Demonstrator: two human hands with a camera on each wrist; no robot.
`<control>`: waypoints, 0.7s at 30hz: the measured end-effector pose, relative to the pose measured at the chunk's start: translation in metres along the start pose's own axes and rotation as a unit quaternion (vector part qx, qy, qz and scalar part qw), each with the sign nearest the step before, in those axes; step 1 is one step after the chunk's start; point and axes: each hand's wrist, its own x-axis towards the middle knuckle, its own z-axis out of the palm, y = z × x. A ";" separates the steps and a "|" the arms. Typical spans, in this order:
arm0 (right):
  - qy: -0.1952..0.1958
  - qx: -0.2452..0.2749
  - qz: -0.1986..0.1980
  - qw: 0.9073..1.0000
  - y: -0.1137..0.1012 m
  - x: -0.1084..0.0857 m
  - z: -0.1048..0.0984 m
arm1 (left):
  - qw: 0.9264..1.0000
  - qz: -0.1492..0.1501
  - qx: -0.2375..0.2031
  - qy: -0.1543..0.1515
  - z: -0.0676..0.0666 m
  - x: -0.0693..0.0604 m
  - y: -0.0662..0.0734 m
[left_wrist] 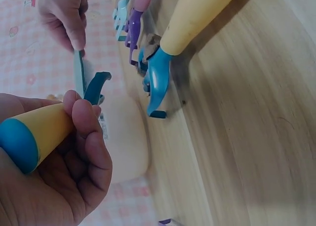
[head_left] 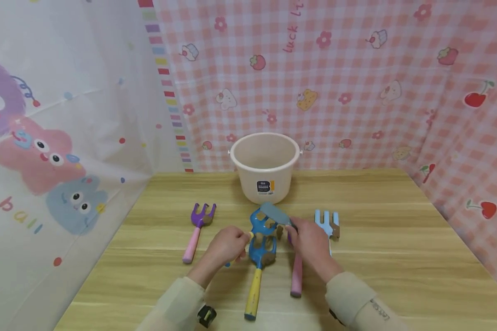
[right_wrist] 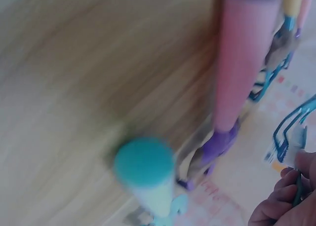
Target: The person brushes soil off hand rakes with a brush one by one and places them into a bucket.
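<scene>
- The left hand point(head_left: 228, 244) is grasping the yellow handle of a blue hand rake point(head_left: 257, 224), which is being held above the wooden table point(head_left: 381, 280) at centre.
- The right hand point(head_left: 311, 236) is gripping a grey-blue brush point(head_left: 275, 214); its head is overlapping the rake's tines in view. Whether they are touching cannot be told.
- A second blue rake point(head_left: 254, 292), yellow-handled and soiled brown, is lying on the near side, handle pointing near.
- A purple rake point(head_left: 193, 243) with a pink handle is lying to the left.
- A pink-handled tool point(head_left: 297, 278) is lying beneath the right hand, partly hidden.
- A light-blue rake point(head_left: 324, 221) is lying to the right.
- A cream bucket point(head_left: 250, 181) is standing upright on the far side.
</scene>
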 end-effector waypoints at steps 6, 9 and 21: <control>0.028 0.004 0.001 1.000 0.006 0.001 -0.008 | 1.000 -0.006 0.019 0.016 -0.002 0.001 -0.005; 0.004 0.027 -0.034 0.999 -0.001 -0.005 -0.009 | 1.000 -0.005 0.014 0.024 -0.004 0.003 -0.003; 0.026 0.009 -0.008 1.000 0.014 -0.007 -0.013 | 0.997 -0.003 -0.073 0.022 -0.015 0.007 0.007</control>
